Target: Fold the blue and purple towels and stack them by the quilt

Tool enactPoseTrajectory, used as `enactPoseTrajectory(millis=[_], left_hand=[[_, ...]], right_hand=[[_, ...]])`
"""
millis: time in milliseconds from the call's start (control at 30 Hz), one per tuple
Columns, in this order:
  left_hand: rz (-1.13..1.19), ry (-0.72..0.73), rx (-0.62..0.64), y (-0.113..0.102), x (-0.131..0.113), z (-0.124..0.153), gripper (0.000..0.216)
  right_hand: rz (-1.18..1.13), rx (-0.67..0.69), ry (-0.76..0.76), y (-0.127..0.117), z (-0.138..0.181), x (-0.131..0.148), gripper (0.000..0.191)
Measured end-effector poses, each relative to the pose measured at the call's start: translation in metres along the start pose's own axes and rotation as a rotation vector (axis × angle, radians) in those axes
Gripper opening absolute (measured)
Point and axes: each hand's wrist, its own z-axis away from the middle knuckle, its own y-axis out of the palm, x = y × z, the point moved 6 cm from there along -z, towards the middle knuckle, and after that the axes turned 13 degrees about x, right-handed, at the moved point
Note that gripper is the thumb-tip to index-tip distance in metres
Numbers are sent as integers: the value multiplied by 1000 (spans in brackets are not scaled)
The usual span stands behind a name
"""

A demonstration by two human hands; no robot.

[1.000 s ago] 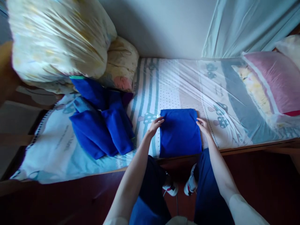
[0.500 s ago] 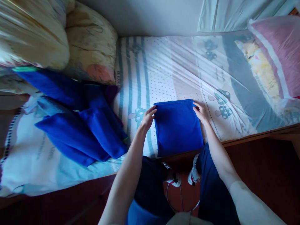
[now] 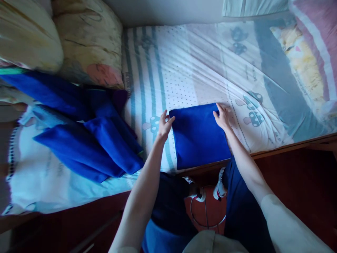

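A folded blue cloth [image 3: 200,137] lies as a nearly square, flat panel at the bed's front edge, in front of my knees. Beside its far left corner is my left hand [image 3: 165,126], thumb and fingers apart, with the thumb tip close to the cloth's edge. My right hand [image 3: 222,117] rests at the far right corner, its fingers spread and its thumb over the cloth. Whether the right fingertips press on the fabric is hard to tell. To the left, a loose heap of blue clothes [image 3: 105,144] with green trim lies rumpled on the bed.
The bed sheet [image 3: 189,63] is patterned with stripes, dots and mushrooms. Cream pillows [image 3: 92,42] are stacked at the far left; a pink pillow [image 3: 318,45] and a cat-shaped cushion [image 3: 302,59] lie at the right. Under me is a round metal-framed stool [image 3: 206,211].
Both hands have loosened at the cloth's far corners, the left thumb and fingers spreading. My view has shifted slightly. The cloth still lies flat.
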Motion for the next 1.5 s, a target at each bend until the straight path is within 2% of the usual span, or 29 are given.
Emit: enactPoseTrajectory(millis=[67,133,200,267,333,500,600,700,800,900,1033,1133,1267,1367,1500], left_hand=[[-203,73,-42,13,-12,10,73],[-353,153,-18,37,-23,21,69],[-427,205,39,60,-27,32,68],[-448,229,70,75,-27,38,69],[-455,243,70,77,-23,40,72],[-589,246,47,62,-15,25,71],[-697,205,13,69,-15,23,70],[-755,216,3,96,-18,41,69],[-777,238,31,120,-13,74,65],[-774,209,-5,115,-1,109,65],[-767,163,-44,99,11,141,66],[-778,175,-13,109,13,163,67],[-795,195,25,125,21,194,66],[-797,162,-17,114,31,213,66],[-795,119,-67,97,42,229,64]], right_hand=[[89,-24,-15,9,11,20,60],[160,10,-48,24,23,42,62],[208,65,-66,39,31,57,63],[233,94,-63,47,33,61,65],[251,88,-59,49,30,56,67],[340,83,-18,43,3,31,71],[391,115,36,45,-7,33,74],[385,90,48,56,13,54,72],[373,113,-35,71,58,76,65],[370,121,-47,68,99,75,62],[370,78,26,51,120,60,63],[383,99,22,57,133,64,63],[407,157,-4,70,169,69,62],[418,148,30,60,190,58,61],[397,153,33,38,202,38,59]])
